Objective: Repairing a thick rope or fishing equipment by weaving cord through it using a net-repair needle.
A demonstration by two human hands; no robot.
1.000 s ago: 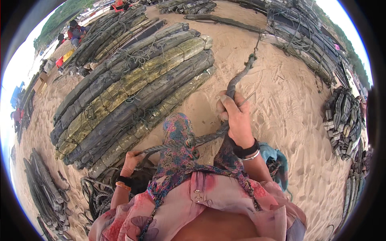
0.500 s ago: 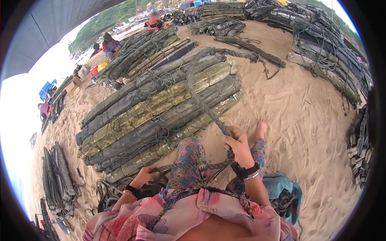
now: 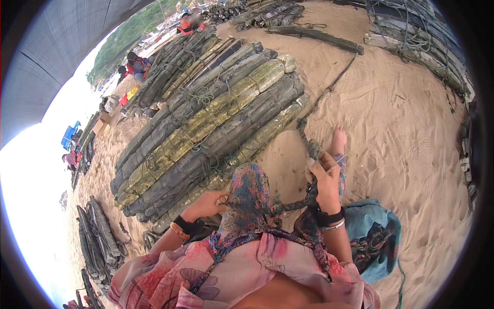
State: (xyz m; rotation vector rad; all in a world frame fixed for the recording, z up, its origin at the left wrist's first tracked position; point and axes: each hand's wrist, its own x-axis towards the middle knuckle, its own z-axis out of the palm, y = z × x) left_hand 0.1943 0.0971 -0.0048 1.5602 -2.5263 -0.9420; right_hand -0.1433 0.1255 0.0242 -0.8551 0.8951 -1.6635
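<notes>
The view had swung left since a second earlier, and the right hand had dropped from an outstretched reach to a spot just beside the bare foot; it read as the dark, weed-crusted rope having been hauled in closer to the body. That hand was clenched round the rope, with what looked like a thin pale rod sticking out between the fingers. The left hand was closed too, against the near end of the big bundle of long green-grey encrusted tubes lashed with cord, though whether it gripped the rope or a cord there could not be told. The rope's long axis ran from the lap up and away to the right across the pale rippled sand, pointing toward the far stacks
</notes>
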